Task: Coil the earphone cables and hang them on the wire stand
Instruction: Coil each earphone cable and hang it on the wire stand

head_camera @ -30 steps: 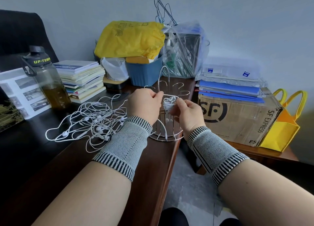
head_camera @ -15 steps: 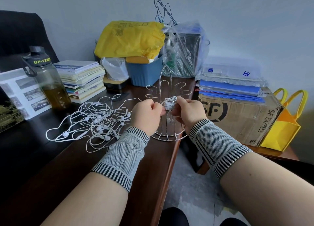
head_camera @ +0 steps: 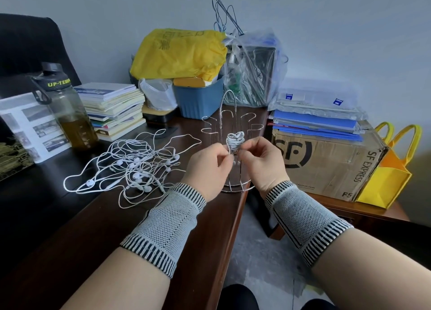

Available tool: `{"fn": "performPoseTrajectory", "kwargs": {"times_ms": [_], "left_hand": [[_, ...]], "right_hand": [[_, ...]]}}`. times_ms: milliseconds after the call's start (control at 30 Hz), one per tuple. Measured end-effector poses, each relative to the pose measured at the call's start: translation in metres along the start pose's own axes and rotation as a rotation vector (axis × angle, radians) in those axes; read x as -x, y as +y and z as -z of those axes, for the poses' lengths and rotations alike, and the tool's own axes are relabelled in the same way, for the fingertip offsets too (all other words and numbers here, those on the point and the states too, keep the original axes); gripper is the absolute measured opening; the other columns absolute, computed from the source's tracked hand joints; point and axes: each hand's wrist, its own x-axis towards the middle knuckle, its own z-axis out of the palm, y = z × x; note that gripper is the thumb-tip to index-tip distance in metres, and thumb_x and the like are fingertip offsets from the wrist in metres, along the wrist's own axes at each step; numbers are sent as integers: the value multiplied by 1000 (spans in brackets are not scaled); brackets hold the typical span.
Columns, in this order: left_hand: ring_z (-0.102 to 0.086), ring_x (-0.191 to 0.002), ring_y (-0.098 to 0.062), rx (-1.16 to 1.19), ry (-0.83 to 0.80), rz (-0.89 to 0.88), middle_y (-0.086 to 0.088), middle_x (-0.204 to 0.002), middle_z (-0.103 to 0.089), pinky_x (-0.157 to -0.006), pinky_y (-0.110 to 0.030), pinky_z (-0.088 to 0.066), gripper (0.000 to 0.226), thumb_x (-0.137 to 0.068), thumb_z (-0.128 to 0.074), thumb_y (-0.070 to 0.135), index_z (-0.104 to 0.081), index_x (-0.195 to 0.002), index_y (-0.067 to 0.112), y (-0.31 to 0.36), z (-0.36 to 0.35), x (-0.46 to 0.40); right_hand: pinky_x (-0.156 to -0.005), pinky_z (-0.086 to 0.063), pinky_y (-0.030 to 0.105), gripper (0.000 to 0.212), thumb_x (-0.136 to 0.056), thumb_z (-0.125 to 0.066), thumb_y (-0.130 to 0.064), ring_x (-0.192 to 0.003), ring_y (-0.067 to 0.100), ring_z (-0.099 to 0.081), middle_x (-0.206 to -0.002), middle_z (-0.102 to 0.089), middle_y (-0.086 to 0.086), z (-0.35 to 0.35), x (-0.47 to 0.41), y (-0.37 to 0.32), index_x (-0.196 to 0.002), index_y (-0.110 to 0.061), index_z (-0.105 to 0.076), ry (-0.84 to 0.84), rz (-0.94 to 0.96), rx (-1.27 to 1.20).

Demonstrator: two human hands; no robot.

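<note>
A small coiled white earphone bundle (head_camera: 235, 141) sits between my two hands, held in the air just in front of the chrome wire stand (head_camera: 229, 123). My left hand (head_camera: 208, 167) pinches the bundle's lower end from the left. My right hand (head_camera: 262, 160) pinches it from the right. The stand rises from a round base at the desk's right edge, and its curved hooks look bare. A tangle of several loose white earphones (head_camera: 133, 167) lies on the dark desk (head_camera: 70, 228) to the left of my hands.
A dark water bottle (head_camera: 65, 113) and a stack of books (head_camera: 114, 109) stand at the back left. A blue bin (head_camera: 198, 99) with a yellow bag sits behind the stand. A cardboard box (head_camera: 326, 160) and a yellow tote (head_camera: 387, 176) are on the right.
Both hands have drawn back toward me and slightly down with the coiled bundle. My fingertips have closed in on its lower end.
</note>
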Motion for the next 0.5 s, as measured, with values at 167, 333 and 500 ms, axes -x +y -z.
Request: {"fn": "performPoseTrajectory", "kwargs": {"times_ms": [167, 333, 500], "left_hand": [[-50, -77, -16, -226, 0, -123, 9, -82, -54, -69, -29, -38, 11, -98, -50, 18, -61, -97, 18, 6, 1, 1], [-58, -87, -21, -304, -38, -153, 8, -87, -53, -73, -32, -42, 20, -99, -43, 14, -61, -106, 19, 9, 5, 0], [-66, -84, -23, -264, -46, -111, 1, -106, -68, -79, -38, -51, 22, -102, -43, 20, -62, -110, 25, 7, 8, -2]], "right_hand": [[-70, -52, 20, 26, -84, -60, 1, -73, 9, -61, -81, -65, -1, -5, 6, -1, -78, -24, -60, -20, 140, 169], [-59, -46, 11, 19, -89, -59, -3, -61, -3, -58, -73, -64, -4, -5, 4, -9, -76, -17, -62, -19, 90, 49], [-81, -52, 27, 40, -82, -54, 6, -85, 10, -63, -91, -65, -3, 0, 7, 2, -89, -32, -63, -117, 292, 356]]}}
